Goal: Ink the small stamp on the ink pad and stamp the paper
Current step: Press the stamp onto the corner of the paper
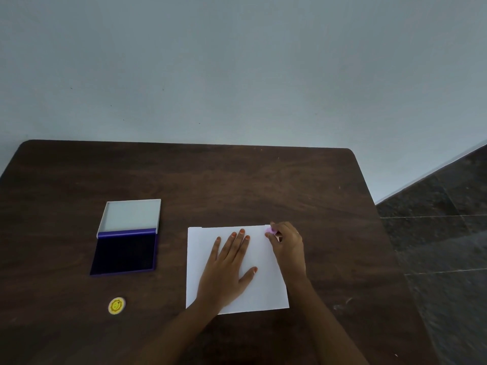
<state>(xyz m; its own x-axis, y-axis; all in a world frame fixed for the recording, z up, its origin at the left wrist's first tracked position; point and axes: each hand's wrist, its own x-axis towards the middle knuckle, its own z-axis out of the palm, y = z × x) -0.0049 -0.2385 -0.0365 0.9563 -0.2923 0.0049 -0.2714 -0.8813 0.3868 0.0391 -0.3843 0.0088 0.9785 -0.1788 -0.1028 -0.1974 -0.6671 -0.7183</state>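
Observation:
A white sheet of paper [266, 288] lies on the dark wooden table [237, 180], right of centre. My left hand [226, 267] rests flat on it with fingers spread. My right hand [288, 245] pinches a small pink stamp [269, 229] at the paper's far right corner; whether the stamp touches the paper I cannot tell. The purple ink pad [125, 252] sits open to the left, its white lid [131, 216] folded back.
A small round yellow piece with a face on it [116, 305] lies near the table's front left. A pale wall stands behind the table. Dark tiled floor [448, 246] shows past the table's right edge.

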